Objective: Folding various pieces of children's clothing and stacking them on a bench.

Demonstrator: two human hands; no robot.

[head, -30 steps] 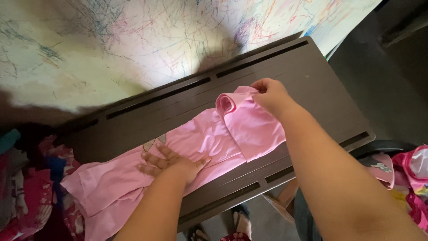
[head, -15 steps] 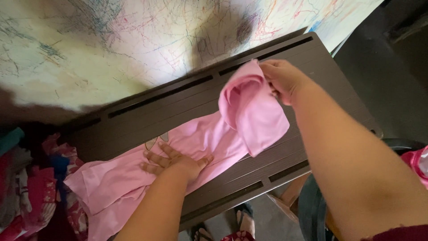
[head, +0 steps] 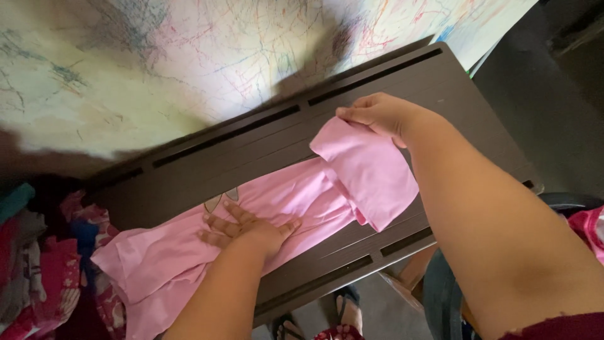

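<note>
The pink garment (head: 270,217) lies stretched along the dark counter (head: 440,94), long axis running lower left to upper right. The left hand (head: 248,228) lies flat with fingers spread, pressing down on the middle. The right hand (head: 377,114) pinches the far right end, folded back toward the left, so the loose end sits right at that grip.
</note>
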